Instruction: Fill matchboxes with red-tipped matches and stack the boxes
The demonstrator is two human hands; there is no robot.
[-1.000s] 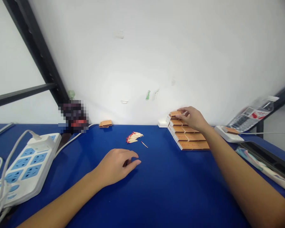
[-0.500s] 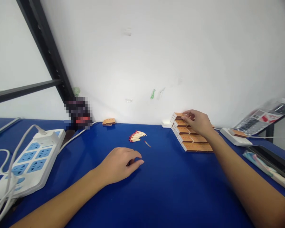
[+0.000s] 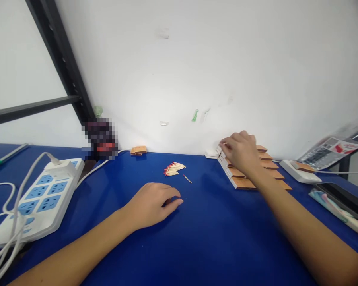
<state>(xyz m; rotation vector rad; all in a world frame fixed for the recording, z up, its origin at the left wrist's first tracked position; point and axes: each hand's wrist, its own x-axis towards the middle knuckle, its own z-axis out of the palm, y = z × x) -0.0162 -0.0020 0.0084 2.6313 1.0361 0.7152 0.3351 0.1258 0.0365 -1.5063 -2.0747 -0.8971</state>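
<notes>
My right hand (image 3: 241, 153) is at the upper left end of a stepped stack of orange matchboxes (image 3: 241, 182) against the wall. Its thumb and fingertips close around the white end of a top matchbox (image 3: 218, 149), and the hand hides much of the upper rows. Over the blue tabletop (image 3: 179, 246) my left hand (image 3: 155, 204) lies loosely curled, thumb and fingers apart, holding nothing. Just beyond it are a fanned pile of red-tipped matches (image 3: 174, 169) and one single match (image 3: 187, 178).
Far left, a white power strip (image 3: 47, 210) carries plugged-in cables. By the wall lie some loose matchboxes (image 3: 139, 150) and a small white item (image 3: 211, 154). To the right are a white box-like device (image 3: 300, 172), a clear plastic package (image 3: 334, 147) and a dark phone (image 3: 346, 200).
My right hand has moved left along the top of the stack to its end, uncovering boxes on the right. The left hand stays put. The view has shifted slightly.
</notes>
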